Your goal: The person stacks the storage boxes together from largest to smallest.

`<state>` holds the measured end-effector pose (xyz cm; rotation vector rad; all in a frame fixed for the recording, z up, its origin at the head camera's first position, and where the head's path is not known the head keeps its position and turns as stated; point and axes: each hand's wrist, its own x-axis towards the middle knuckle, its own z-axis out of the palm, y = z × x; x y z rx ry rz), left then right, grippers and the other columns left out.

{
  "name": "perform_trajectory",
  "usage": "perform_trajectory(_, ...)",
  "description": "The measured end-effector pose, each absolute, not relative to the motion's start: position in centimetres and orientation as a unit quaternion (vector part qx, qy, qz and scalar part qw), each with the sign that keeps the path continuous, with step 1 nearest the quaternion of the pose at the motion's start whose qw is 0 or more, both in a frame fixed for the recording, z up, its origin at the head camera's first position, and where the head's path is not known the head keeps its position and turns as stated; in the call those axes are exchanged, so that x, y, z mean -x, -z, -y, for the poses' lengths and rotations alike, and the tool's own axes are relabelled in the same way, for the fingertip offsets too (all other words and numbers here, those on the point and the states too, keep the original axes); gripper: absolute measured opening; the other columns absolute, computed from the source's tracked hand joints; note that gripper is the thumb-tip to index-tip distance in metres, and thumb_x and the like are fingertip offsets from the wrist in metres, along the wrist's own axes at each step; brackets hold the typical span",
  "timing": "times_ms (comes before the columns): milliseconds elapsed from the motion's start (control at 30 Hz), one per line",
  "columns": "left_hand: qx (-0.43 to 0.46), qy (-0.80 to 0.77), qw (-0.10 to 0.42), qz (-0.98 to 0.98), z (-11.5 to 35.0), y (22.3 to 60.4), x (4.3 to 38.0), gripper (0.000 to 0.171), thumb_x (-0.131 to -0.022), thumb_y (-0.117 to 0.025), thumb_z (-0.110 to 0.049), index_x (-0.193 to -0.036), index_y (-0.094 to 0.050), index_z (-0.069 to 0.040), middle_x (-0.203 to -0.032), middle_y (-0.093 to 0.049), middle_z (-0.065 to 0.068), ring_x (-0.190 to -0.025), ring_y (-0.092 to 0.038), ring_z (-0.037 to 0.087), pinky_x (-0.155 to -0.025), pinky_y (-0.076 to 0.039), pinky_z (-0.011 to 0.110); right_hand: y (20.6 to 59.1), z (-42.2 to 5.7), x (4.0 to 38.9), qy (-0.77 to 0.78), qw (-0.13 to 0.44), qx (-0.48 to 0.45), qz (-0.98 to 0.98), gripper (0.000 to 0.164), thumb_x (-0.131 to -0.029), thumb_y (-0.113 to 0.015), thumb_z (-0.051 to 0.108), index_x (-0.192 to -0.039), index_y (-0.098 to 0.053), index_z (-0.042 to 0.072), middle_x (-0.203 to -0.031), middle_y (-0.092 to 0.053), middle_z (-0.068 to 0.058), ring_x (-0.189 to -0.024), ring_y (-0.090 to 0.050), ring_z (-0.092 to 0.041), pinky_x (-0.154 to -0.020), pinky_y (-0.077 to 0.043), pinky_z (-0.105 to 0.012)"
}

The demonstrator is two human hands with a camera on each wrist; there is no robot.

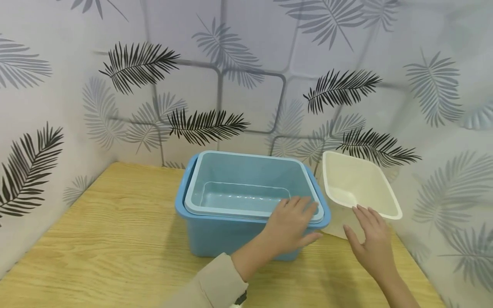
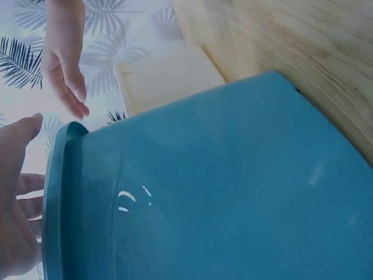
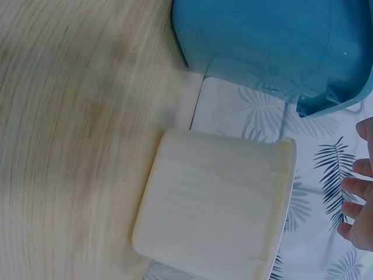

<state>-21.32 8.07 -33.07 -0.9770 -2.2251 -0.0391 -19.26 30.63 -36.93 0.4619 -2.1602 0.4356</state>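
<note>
A light blue bin [image 1: 246,171] sits nested inside a darker blue bin [image 1: 221,237]. My left hand [image 1: 286,229] is over the front right rims of these two bins, fingers extended and thumb spread out to the right. In the left wrist view, the darker bin's outer wall [image 2: 221,186] fills most of the picture, with the left hand [image 2: 17,221] beyond its rim. A cream-white bin [image 1: 358,177] stands to the right of the blue ones. My right hand [image 1: 371,244] is at its front rim, fingers stretched and thumb apart, holding nothing.
The bins stand on a wood-grain table [image 1: 108,239] toward its back right part. Behind and on both sides rises a pale wall covering [image 1: 262,98] with feather prints, close behind the bins.
</note>
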Motion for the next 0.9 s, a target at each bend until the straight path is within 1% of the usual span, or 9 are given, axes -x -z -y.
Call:
perform_trajectory(167, 0.393, -0.007, 0.363, 0.845, -9.7, 33.1, 21.4, 0.063, -0.079, -0.051, -0.062, -0.122, -0.054, -0.016, -0.120, -0.057, 0.000, -0.108, -0.055, 0.012, -0.090, -0.046, 0.021, 37.1, -31.6, 19.0, -0.159, 0.412, -0.161, 0.883, 0.047, -0.077, -0.063, 0.016, -0.114, -0.052, -0.011, -0.116, -0.053, -0.032, -0.110, -0.039, -0.053, -0.088, -0.030, -0.067)
perform_trajectory(367, 0.410, -0.037, 0.371, 0.832, -11.3, 33.0, 20.9, 0.065, -0.080, -0.048, -0.063, -0.125, -0.051, -0.015, -0.122, -0.056, -0.004, -0.112, -0.053, 0.011, -0.094, -0.043, 0.021, 37.2, -32.5, 18.9, -0.152, 0.387, -0.145, 0.898, 0.051, -0.076, -0.064, 0.016, -0.118, -0.050, -0.009, -0.120, -0.048, -0.033, -0.113, -0.036, -0.054, -0.086, -0.028, -0.072)
perform_trajectory(500, 0.429, -0.056, 0.388, 0.814, -12.4, 33.1, 20.4, 0.063, -0.081, -0.049, -0.061, -0.124, -0.050, -0.015, -0.123, -0.054, -0.005, -0.115, -0.051, 0.010, -0.097, -0.042, 0.022, 37.3, -32.9, 19.1, -0.149, 0.378, -0.142, 0.903, 0.052, -0.078, -0.064, 0.018, -0.119, -0.048, -0.009, -0.123, -0.047, -0.033, -0.114, -0.034, -0.055, -0.087, -0.026, -0.072)
perform_trajectory(600, 0.449, -0.060, 0.401, 0.796, -13.4, 33.4, 20.1, 0.059, -0.080, -0.051, -0.058, -0.121, -0.052, -0.015, -0.121, -0.054, -0.006, -0.114, -0.050, 0.009, -0.099, -0.039, 0.021, 37.5, -33.4, 19.1, -0.143, 0.376, -0.142, 0.905, 0.054, -0.080, -0.063, 0.025, -0.119, -0.048, -0.010, -0.123, -0.046, -0.033, -0.114, -0.033, -0.055, -0.089, -0.026, -0.070)
perform_trajectory(733, 0.466, -0.055, 0.416, 0.779, -15.0, 34.0, 19.8, 0.052, -0.080, -0.052, -0.054, -0.117, -0.055, -0.018, -0.117, -0.055, -0.007, -0.112, -0.051, 0.008, -0.101, -0.037, 0.021, 37.8, -34.0, 19.2, -0.130, 0.381, -0.139, 0.905, 0.056, -0.072, -0.067, 0.015, -0.118, -0.049, -0.010, -0.121, -0.046, -0.033, -0.112, -0.035, -0.055, -0.089, -0.027, -0.069)
perform_trajectory(833, 0.472, -0.055, 0.426, 0.770, -16.1, 34.6, 19.6, 0.050, -0.079, -0.050, -0.051, -0.117, -0.055, -0.018, -0.117, -0.054, -0.007, -0.112, -0.049, 0.007, -0.101, -0.036, 0.022, 37.9, -34.2, 19.3, -0.123, 0.391, -0.137, 0.902, 0.058, -0.062, -0.066, 0.003, -0.116, -0.050, -0.010, -0.117, -0.048, -0.035, -0.109, -0.036, -0.055, -0.087, -0.028, -0.069)
perform_trajectory(900, 0.476, -0.055, 0.428, 0.766, -16.7, 35.0, 19.4, 0.050, -0.080, -0.049, -0.050, -0.118, -0.054, -0.017, -0.117, -0.054, -0.007, -0.111, -0.049, 0.007, -0.102, -0.035, 0.022, 37.9, -34.4, 19.3, -0.116, 0.395, -0.138, 0.901, 0.056, -0.062, -0.065, 0.003, -0.114, -0.050, -0.011, -0.116, -0.048, -0.035, -0.109, -0.037, -0.055, -0.086, -0.029, -0.068)
